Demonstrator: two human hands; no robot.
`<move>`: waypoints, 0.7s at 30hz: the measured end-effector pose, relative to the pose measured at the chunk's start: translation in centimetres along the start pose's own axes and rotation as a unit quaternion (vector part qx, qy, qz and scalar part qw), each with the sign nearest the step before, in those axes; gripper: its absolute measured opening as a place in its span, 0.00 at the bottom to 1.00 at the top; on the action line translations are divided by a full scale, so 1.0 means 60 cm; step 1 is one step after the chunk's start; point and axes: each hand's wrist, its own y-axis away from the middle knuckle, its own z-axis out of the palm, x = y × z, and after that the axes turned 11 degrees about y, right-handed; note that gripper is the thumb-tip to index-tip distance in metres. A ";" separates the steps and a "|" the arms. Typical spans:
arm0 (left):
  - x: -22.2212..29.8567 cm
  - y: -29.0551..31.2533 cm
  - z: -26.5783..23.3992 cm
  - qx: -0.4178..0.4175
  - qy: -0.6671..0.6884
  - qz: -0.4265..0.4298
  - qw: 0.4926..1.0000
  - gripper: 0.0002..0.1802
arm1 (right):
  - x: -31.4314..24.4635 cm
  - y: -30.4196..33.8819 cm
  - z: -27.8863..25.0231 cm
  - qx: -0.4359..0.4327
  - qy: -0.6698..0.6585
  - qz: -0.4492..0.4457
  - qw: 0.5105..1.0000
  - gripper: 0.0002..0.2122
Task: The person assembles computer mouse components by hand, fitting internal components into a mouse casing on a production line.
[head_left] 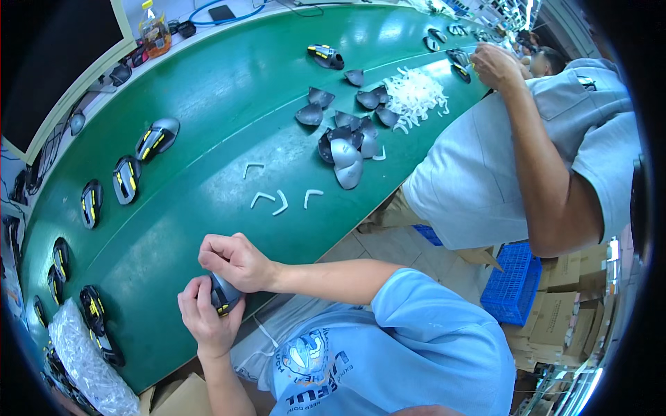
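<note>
Near the table's front edge, my left hand [208,319] is wrapped round a dark computer mouse [223,295] with grey and yellow parts. My right hand [239,262] lies over the upper end of that mouse, its fingers curled together; anything between them is hidden. Several thin white bent strips [313,197] lie on the green table beyond my hands. Farther off is a loose group of grey curved shells [345,151], with a heap of white strips [416,95] beside it.
More black and yellow mice [126,179] line the table's left side, near a clear plastic bag [90,360]. A monitor [66,62] and a bottle [154,31] stand at the back left. A co-worker [485,152] sits to my right, near a blue crate [512,283] and cardboard boxes [555,319].
</note>
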 end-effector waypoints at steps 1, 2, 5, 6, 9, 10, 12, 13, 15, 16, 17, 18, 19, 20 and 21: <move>0.005 -0.010 -0.013 0.012 0.088 -0.032 0.996 0.48 | 0.000 0.000 -0.002 0.013 -0.039 -0.030 0.999 0.11; 0.009 -0.017 -0.021 0.023 0.176 -0.063 0.982 0.47 | 0.001 -0.001 -0.002 0.025 -0.077 -0.059 0.995 0.11; -0.019 -0.005 -0.033 0.064 0.395 -0.265 0.878 0.33 | -0.033 -0.037 -0.010 0.055 -0.096 -0.133 0.985 0.09; -0.021 -0.013 -0.032 0.063 0.401 -0.258 0.877 0.33 | -0.049 -0.053 -0.017 -0.008 -0.096 -0.098 0.991 0.07; -0.010 -0.041 -0.023 0.042 0.167 -0.052 0.984 0.24 | -0.033 -0.075 -0.003 0.015 -0.051 -0.118 0.992 0.20; -0.001 -0.042 -0.004 0.066 0.161 -0.068 0.982 0.24 | -0.017 -0.072 0.000 0.016 -0.046 -0.118 0.992 0.20; 0.003 -0.027 0.031 0.082 0.159 -0.098 0.979 0.24 | 0.012 -0.069 0.004 0.056 -0.099 -0.050 0.992 0.29; 0.002 -0.025 0.043 0.079 0.165 -0.098 0.978 0.24 | 0.016 -0.078 0.002 0.061 -0.095 -0.046 0.993 0.29; 0.005 -0.024 0.067 0.107 0.182 -0.136 0.968 0.26 | 0.022 -0.093 -0.009 0.034 -0.068 -0.062 0.995 0.30; 0.005 -0.014 0.073 0.111 0.156 -0.149 0.970 0.29 | 0.026 -0.094 -0.008 0.038 -0.062 -0.059 0.996 0.30; 0.007 -0.010 0.078 0.110 0.164 -0.147 0.969 0.29 | 0.030 -0.093 -0.003 0.060 -0.088 -0.046 0.993 0.31; 0.012 -0.008 0.082 0.118 0.172 -0.145 0.967 0.29 | 0.033 -0.094 0.003 0.081 -0.115 -0.034 0.989 0.33; 0.013 -0.009 0.086 0.125 0.180 -0.143 0.965 0.29 | 0.037 -0.096 0.007 0.085 -0.109 -0.034 0.990 0.33; 0.010 -0.013 0.089 0.125 0.185 -0.140 0.965 0.29 | 0.041 -0.098 0.011 0.100 -0.137 -0.005 0.985 0.34; 0.009 -0.016 0.092 0.142 0.170 -0.143 0.964 0.29 | 0.042 -0.098 0.013 0.114 -0.167 0.024 0.979 0.36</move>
